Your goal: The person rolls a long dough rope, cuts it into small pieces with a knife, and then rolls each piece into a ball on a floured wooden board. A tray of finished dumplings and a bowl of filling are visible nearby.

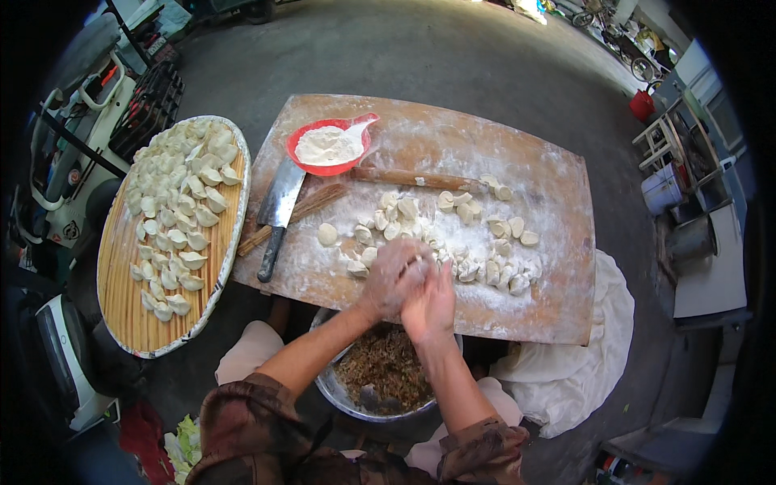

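Note:
My left hand (397, 276) and my right hand (431, 300) meet over the near edge of a floured wooden board (521, 157). Their fingers are pressed together, and whether anything lies between them is hidden. Small dough pieces (467, 270) are scattered in flour just beyond and to the right. One flattened dough round (327, 234) lies at the left. A rolling pin (418, 177) lies farther back, beside a red bowl of flour (327, 145) with a white scoop. A cleaver (282, 200) rests partly over a bundle of thin sticks (318, 202). Below my forearms sits a basin of minced filling (382, 370).
At the left, an oval slatted tray (115, 291) holds many shaped dumplings (176, 236). White cloth (570, 370) hangs at the board's right corner. Leafy greens (185, 439) lie low at the left. A vehicle (91, 121) stands beyond the tray; a white bucket (662, 189) is at the right.

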Demonstrator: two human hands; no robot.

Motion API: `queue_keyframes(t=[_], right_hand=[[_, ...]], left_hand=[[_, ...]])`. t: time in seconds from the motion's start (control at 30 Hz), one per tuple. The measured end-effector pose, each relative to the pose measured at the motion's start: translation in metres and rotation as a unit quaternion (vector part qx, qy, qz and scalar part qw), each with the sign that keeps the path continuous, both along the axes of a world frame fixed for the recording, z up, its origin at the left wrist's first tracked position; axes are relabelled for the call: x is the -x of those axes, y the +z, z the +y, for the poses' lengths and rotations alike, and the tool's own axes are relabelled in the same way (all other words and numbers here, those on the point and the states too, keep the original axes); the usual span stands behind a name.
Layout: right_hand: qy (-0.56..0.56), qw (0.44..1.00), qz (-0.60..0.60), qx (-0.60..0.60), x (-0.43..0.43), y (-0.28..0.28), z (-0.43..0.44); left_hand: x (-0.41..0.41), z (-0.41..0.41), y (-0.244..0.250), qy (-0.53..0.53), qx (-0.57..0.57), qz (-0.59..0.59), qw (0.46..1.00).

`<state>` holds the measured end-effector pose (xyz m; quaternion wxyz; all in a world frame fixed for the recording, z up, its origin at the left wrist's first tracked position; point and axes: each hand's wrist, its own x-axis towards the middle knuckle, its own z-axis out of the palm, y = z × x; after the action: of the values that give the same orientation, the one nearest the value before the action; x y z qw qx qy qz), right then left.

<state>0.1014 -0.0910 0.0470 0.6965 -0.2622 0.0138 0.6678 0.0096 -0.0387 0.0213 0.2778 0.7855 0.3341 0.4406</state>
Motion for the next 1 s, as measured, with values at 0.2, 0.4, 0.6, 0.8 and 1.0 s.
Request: queue_keyframes(t=[0.2, 0.4, 0.6, 0.8, 1.0], right_hand=[[0.027, 0.997, -0.061, 0.047, 0.001, 0.013, 0.005], [0.061, 0.991, -0.102, 0.069, -0.008, 0.002, -0.009], [0.147, 0.985, -0.091, 0.022, 0.006, 0.002, -0.005], [0.131, 0.983, -0.124, 0.024, 0.002, 0.006, -0.007], [0.076, 0.986, -0.131, 0.070, -0.005, 0.002, -0.008]], left_hand=[[0.046, 0.092, -0.014, 0.197, -0.002, 0.034, 0.980], [0.071, 0.113, 0.007, 0.158, 0.166, -0.018, 0.973], [0.056, 0.110, 0.013, 0.183, 0.038, 0.030, 0.982], [0.062, 0.101, -0.003, 0.102, 0.046, 0.290, 0.950], [0.058, 0.095, 0.016, 0.146, 0.062, 0.139, 0.977]])
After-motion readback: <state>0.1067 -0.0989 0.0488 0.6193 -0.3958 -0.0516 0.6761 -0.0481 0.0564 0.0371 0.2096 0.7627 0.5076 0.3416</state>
